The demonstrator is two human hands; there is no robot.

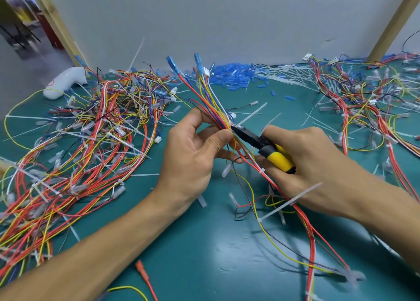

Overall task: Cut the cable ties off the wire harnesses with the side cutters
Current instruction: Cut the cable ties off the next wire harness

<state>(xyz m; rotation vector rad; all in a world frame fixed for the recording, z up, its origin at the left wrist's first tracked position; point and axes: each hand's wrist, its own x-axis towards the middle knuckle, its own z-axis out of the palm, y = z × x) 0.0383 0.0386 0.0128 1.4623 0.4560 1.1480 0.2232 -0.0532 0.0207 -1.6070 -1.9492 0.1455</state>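
Pinching the harness (211,100) between thumb and curled fingers, the left hand (193,155) holds it up off the mat (181,244). Its wires run from blue terminals at the top down and to the right, passing under the right hand (318,159). That hand's fingers are wrapped round the yellow handles of the cutters (256,140), whose black nose points up and left.

The tie (250,116) sits on the harness just beside the left thumb, on its right. The cutter tips touch its band or nearly so; how far the blades are parted is too small to tell. The tie's tail sticks out up and to the right, so the band lies across the long axis of the wires. The blades must take the band alone, without catching a strand.

The right hand does the cutting. The left thumb is very near the tips, which I judge the main hazard, with the thin yellow and red wires next.

Lower on the same harness, a second tie (261,170) sits near the right palm and a third tie (288,204) juts out below the right wrist.

A left pile (91,141) and a right pile (363,96) of harnesses lie well apart from the hands. Blue sleeves (234,73) and loose ties (288,73) are heaped at the back wall.
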